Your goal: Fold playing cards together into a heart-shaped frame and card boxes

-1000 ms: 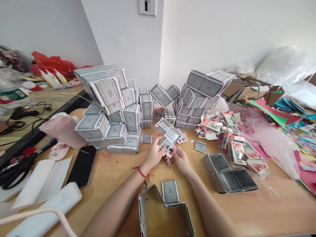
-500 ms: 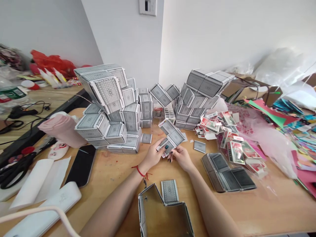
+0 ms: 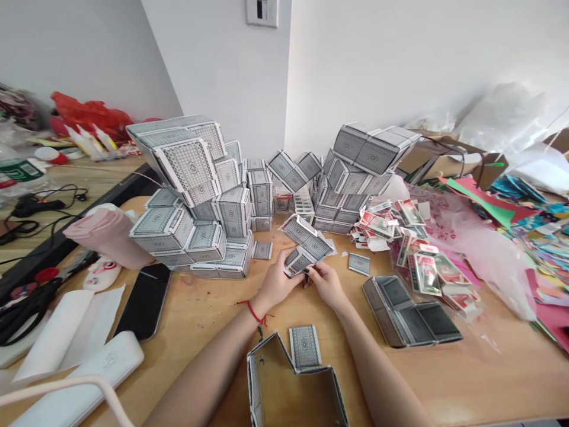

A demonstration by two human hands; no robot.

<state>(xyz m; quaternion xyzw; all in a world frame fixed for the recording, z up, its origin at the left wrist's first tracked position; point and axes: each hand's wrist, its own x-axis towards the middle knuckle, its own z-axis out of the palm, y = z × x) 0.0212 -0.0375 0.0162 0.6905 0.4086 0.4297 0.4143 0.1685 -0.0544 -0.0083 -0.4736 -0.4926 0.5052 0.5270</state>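
Held item: a strip of joined playing cards (image 3: 306, 244), patterned backs outward, is raised above the wooden table (image 3: 208, 308).
Long axis: directed from the hands up and to the right.
Left hand (image 3: 278, 280): fingers are closed on the strip's near end.
Right hand (image 3: 326, 281): fingertips are pinched on the same end.
Behind: stacked card boxes (image 3: 195, 196).

Home craft room – wooden table (image 3: 444, 379), card boxes (image 3: 186, 172), paper scraps (image 3: 537, 237)
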